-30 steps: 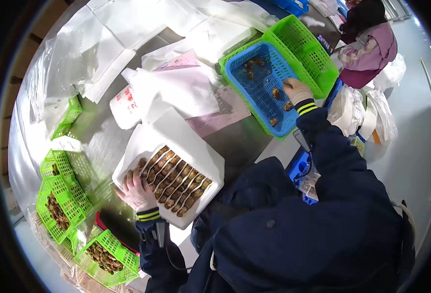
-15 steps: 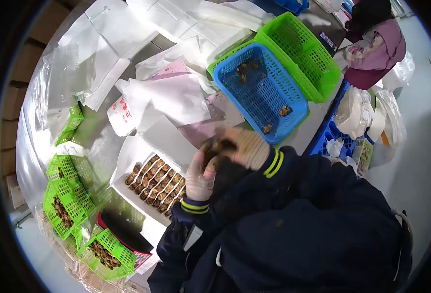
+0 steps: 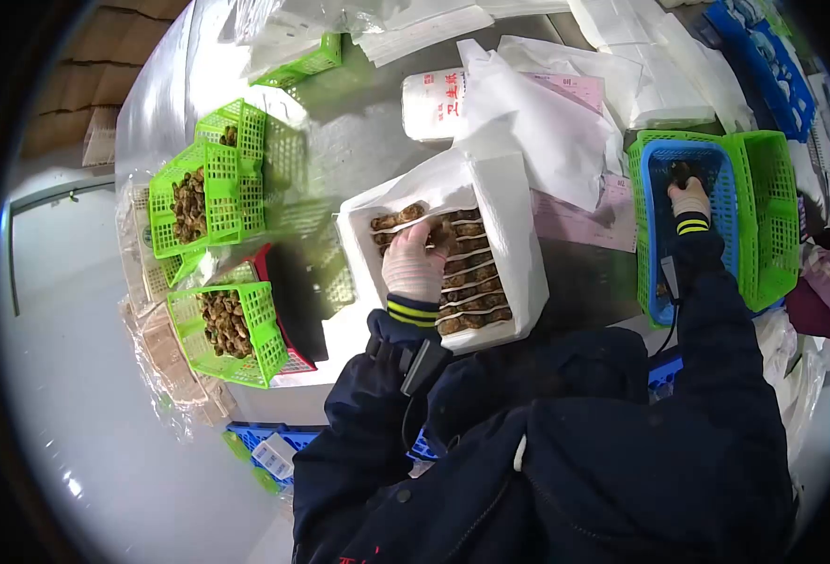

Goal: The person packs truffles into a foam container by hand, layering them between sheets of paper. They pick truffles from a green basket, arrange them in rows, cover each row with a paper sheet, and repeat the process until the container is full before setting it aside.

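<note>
A white box (image 3: 518, 226) stands open in front of me, lined with white sheet. Inside it, brown lumpy pieces (image 3: 471, 280) lie in rows with white strips between them. My left hand (image 3: 413, 265), in a pale striped glove, is over the box's left part, its fingers closed on a blurred brown lumpy piece (image 3: 442, 235). Off to the right, my right hand (image 3: 689, 200) reaches into a blue basket (image 3: 648, 226). Its fingers are closed around a dark brown lumpy piece (image 3: 682, 173); shadow hides some of the grip.
Green baskets (image 3: 253, 179) with brown pieces stand at the left, another green basket (image 3: 231, 334) nearer me. A green basket (image 3: 774, 216) adjoins the blue one. White paper (image 3: 551, 132), pink sheets (image 3: 598, 221) and a printed white packet (image 3: 432, 103) lie behind the box. Someone's purple sleeve (image 3: 824, 291) shows right.
My hands were together over a brown piece beside the box. They have parted: left into the box, right into the blue basket. The whole view has turned and shifted.
</note>
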Demonstrator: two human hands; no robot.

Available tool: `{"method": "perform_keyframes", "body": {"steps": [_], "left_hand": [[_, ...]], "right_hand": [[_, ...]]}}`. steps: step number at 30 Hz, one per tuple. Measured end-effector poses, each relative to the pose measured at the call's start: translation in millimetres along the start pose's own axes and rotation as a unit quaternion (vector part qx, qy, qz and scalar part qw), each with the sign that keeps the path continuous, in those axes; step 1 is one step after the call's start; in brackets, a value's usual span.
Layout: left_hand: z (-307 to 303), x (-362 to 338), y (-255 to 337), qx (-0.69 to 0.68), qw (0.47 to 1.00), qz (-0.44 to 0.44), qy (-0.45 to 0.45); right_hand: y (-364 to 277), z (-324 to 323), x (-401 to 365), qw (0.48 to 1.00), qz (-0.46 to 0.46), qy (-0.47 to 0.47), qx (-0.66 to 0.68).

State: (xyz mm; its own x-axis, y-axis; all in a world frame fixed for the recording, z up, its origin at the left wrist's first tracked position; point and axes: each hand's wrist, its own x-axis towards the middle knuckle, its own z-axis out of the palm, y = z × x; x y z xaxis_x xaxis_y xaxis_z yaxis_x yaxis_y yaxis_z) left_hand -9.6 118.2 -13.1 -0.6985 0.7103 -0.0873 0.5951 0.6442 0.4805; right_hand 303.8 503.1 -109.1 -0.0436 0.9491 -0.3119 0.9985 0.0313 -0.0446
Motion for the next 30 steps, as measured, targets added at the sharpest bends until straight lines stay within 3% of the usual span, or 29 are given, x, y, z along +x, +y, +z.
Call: {"method": "perform_keyframes", "body": {"steps": [2,5,6,8,10,12,14,18,20,22,28,30], "left_hand": [[2,16,1,0.036,0.999,-0.012,0.018],[12,37,-8,0.094,0.993,0.043,0.054],[19,41,-18,0.133,0.988,0.065,0.034],[23,42,-25,0.188,0.979,0.076,-0.032],[33,39,-39,0.175,0.979,0.1,-0.017],[37,35,-47,0.161,0.978,0.126,0.033],[30,34,-42,0.142,0.982,0.113,0.044],[27,40,-46,0.118,0.986,0.112,0.026],[26,42,-47,0.112,0.988,0.102,0.01],[27,42,-51,0.091,0.99,0.099,0.03],[29,41,-52,0.074,0.994,0.076,0.002],[28,40,-51,0.08,0.994,0.068,-0.01]], "right_hand": [[-1,-4,1,1.0,0.021,-0.004,-0.002],[5,-11,-5,0.999,-0.038,0.001,-0.003],[6,-15,-4,0.996,0.007,-0.056,0.074],[5,-18,-9,0.987,-0.056,0.044,0.141],[-44,-54,-60,0.946,-0.099,0.0,0.31],[-120,-86,-143,0.907,-0.255,0.033,0.333],[-169,-85,-196,0.864,-0.357,-0.084,0.345],[-258,-65,-257,0.859,-0.478,-0.178,0.039],[-265,-19,-256,0.824,-0.564,-0.029,-0.034],[-280,10,-248,0.847,-0.524,-0.015,-0.087],[-288,35,-243,0.826,-0.534,0.034,-0.176],[-292,38,-245,0.865,-0.471,0.002,-0.171]]}}
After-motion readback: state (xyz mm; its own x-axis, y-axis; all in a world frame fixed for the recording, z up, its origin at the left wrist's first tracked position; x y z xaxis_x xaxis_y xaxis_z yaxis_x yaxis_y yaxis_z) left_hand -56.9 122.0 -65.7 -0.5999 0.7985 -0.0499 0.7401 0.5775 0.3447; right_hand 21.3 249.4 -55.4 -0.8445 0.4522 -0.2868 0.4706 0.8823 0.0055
